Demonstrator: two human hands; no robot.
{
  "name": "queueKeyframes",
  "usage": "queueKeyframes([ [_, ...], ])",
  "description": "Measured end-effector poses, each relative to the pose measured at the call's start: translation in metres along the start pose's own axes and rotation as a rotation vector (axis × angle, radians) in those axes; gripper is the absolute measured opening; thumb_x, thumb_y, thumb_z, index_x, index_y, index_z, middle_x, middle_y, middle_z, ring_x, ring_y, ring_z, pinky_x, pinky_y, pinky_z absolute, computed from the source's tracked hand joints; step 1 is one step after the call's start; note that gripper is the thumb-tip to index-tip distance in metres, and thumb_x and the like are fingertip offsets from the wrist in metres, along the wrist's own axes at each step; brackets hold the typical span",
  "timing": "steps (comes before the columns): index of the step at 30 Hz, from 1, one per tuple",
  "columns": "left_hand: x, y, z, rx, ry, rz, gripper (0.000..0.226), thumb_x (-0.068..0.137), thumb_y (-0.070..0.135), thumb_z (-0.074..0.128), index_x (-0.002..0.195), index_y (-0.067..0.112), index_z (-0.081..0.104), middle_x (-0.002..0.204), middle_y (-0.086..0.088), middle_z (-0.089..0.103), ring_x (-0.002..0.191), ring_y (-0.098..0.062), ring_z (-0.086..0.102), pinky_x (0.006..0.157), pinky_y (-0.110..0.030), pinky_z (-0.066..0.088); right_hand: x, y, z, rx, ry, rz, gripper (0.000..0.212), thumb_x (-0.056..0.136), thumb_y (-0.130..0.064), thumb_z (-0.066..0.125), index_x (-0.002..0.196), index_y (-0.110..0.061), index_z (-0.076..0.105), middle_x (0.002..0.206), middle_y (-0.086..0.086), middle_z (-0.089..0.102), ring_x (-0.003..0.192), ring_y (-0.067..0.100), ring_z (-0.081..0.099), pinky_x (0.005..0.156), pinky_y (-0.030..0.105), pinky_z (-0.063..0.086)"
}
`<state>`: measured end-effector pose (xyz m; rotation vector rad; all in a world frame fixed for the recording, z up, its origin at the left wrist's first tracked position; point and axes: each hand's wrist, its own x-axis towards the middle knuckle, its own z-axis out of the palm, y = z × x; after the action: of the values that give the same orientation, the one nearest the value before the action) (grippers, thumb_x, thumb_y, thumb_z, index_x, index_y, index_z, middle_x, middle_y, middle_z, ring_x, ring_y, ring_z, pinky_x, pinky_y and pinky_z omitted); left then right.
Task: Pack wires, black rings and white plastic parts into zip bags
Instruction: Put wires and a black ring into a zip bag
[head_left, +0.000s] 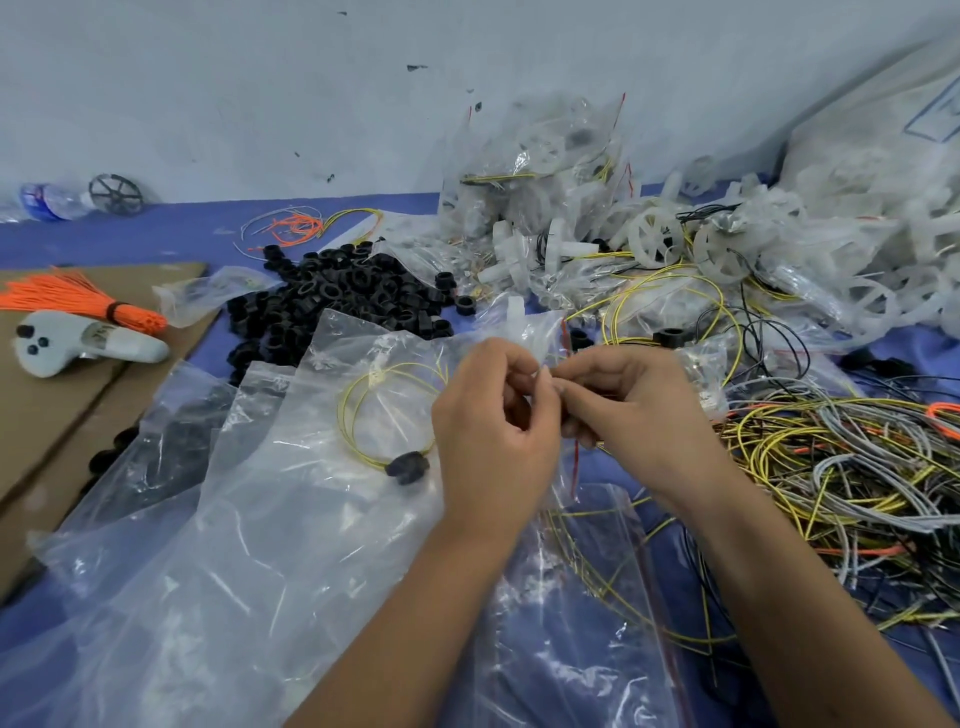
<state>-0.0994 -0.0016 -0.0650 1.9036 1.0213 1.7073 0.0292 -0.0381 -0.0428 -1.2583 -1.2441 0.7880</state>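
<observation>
While the left hand (493, 415) and right hand (628, 400) pinch its red-zipped mouth, the zip bag (363, 415) lies lengthwise leftward on the table (171, 234), holding a yellow wire (353, 405) and black ring (408, 466).

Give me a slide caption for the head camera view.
Both hands pinch a zip bag holding yellow wire and a black ring.
</observation>
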Motion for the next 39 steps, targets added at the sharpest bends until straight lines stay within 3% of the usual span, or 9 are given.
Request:
queueKeyframes([
  [5,-0.002,0.002,0.0,0.009,0.008,0.079,0.018,0.083,0.002,0.073,0.082,0.012,0.059,0.071,0.006,0.057,0.063,-0.004,0.051,0.061,-0.008,0.036,-0.003,0.001,0.008,0.047,-0.137,-0.052,0.033,0.087,0.013,0.061,0.082,-0.013,0.079,0.075,0.013,0.072,0.07,0.011,0.066,0.062,0.02,0.054],
  [7,-0.004,0.003,0.001,-0.006,0.005,0.108,0.018,0.082,0.001,0.074,0.081,0.011,0.059,0.071,0.007,0.056,0.062,-0.001,0.047,0.063,-0.006,0.033,-0.004,0.004,0.012,0.038,-0.11,-0.052,0.039,0.082,0.015,0.06,0.072,-0.02,0.076,0.067,-0.004,0.07,0.065,0.001,0.063,0.058,0.014,0.049],
  [13,-0.009,0.011,0.003,-0.043,-0.011,0.223,0.021,0.082,-0.002,0.074,0.08,0.01,0.058,0.074,0.006,0.052,0.064,0.0,0.041,0.065,-0.007,0.032,-0.004,0.008,0.019,0.161,0.013,-0.014,0.026,0.084,0.007,0.063,0.068,-0.012,0.068,0.062,-0.005,0.066,0.06,0.004,0.062,0.054,0.018,0.049],
  [19,-0.009,0.012,0.002,-0.054,-0.005,0.222,0.018,0.082,-0.003,0.073,0.08,0.008,0.059,0.075,0.009,0.05,0.069,0.003,0.039,0.068,-0.006,0.03,-0.008,0.005,0.022,0.28,-0.213,0.103,0.053,0.096,0.011,0.042,0.065,-0.02,0.07,0.062,-0.007,0.063,0.056,0.001,0.058,0.049,0.014,0.045],
  [22,-0.007,0.012,0.001,-0.054,0.007,0.197,0.019,0.083,-0.001,0.073,0.081,0.01,0.058,0.077,0.012,0.049,0.07,0.004,0.043,0.069,-0.007,0.031,-0.006,-0.004,0.021,0.678,-0.299,0.375,0.037,0.1,-0.024,0.048,0.081,-0.011,0.077,0.081,0.006,0.07,0.073,0.012,0.07,0.063,0.023,0.058],
  [25,-0.006,0.009,0.002,-0.037,-0.03,0.15,0.019,0.083,0.0,0.073,0.08,0.011,0.058,0.074,0.009,0.053,0.068,-0.001,0.046,0.066,-0.008,0.033,-0.001,-0.007,0.014,0.767,-0.35,0.487,0.076,0.098,-0.064,0.03,0.096,-0.004,0.077,0.093,0.008,0.073,0.09,0.017,0.072,0.077,0.026,0.059],
  [28,-0.005,0.005,0.004,-0.009,-0.094,0.053,0.02,0.083,0.002,0.073,0.079,0.012,0.056,0.07,0.008,0.053,0.064,-0.006,0.047,0.061,-0.013,0.035,0.0,-0.003,0.015,0.541,-0.24,0.435,0.074,0.102,-0.061,0.031,0.107,0.003,0.069,0.102,0.013,0.074,0.099,0.019,0.072,0.084,0.028,0.058],
  [33,-0.004,0.0,0.007,-0.017,-0.139,-0.04,0.019,0.084,0.006,0.072,0.079,0.015,0.057,0.068,0.011,0.053,0.061,-0.007,0.049,0.057,-0.02,0.038,0.001,0.002,0.015,0.299,-0.013,0.328,0.064,0.104,-0.049,0.044,0.106,0.011,0.066,0.114,0.033,0.068,0.112,0.04,0.068,0.107,0.055,0.048],
  [39,-0.005,0.001,0.006,-0.003,-0.091,0.02,0.016,0.083,0.006,0.07,0.08,0.015,0.057,0.071,0.01,0.054,0.065,-0.01,0.051,0.059,-0.029,0.044,-0.005,-0.006,0.023,0.646,-0.229,0.45,0.083,0.096,-0.069,0.033,0.114,0.004,0.067,0.099,0.011,0.071,0.097,0.018,0.071,0.079,0.025,0.058],
])
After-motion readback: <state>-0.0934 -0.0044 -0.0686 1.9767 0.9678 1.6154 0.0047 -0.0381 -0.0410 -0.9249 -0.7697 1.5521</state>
